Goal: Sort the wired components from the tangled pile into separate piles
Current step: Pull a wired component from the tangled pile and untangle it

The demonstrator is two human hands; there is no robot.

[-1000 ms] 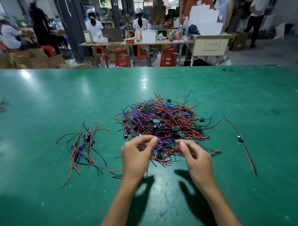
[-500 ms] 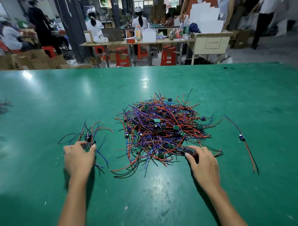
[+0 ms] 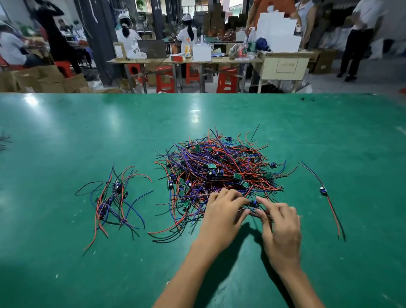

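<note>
Grip: both hands at near edge of tangled pile; left hand & right hand pinch same small wired component betw. fingertips, fingers curled.
Pile: centre of green table, red/blue/black wires w/ small green boards.
Sorted pile: left of tangle, apart from it.
Single component: lying alone, right side.
Bkgd: workers, red stools, benches.

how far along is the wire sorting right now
Early days. Done: a small pile sits left of the main heap, and a single wired part lies off to the right. In hand: the left hand and right hand both pinch one part at the heap's near edge. Left: the big tangled heap, most of the job.
</note>
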